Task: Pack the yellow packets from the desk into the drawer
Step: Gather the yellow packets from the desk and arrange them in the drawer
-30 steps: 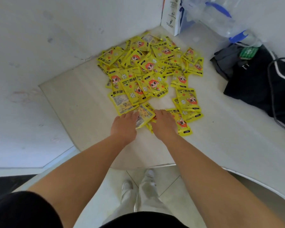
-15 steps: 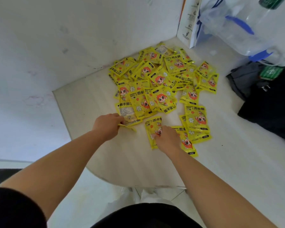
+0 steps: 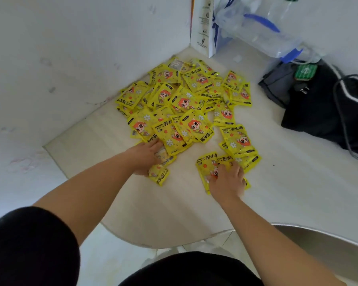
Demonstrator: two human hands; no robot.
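Note:
A heap of several yellow packets (image 3: 186,104) with a red-haired cartoon figure lies on the pale desk (image 3: 174,213), pushed toward the wall corner. My left hand (image 3: 145,157) keeps one yellow packet (image 3: 160,175) pinned under its palm, and its fingers touch another packet at the near edge of the heap. My right hand (image 3: 225,180) lies flat, fingers apart, on a loose packet (image 3: 207,165) beside a small stack (image 3: 238,141) at the heap's right. No drawer is in view.
White walls (image 3: 50,58) close the desk at the left and back. A black bag with a cable (image 3: 327,108) lies at the right, and a clear plastic water jug (image 3: 267,27) and a white carton (image 3: 203,23) stand in the back corner. The desk's curved front edge is near my body.
My left hand, with a packet in it, has moved forward to the heap's near edge. My right hand has stayed on the loose packets at the right. The view has shifted closer.

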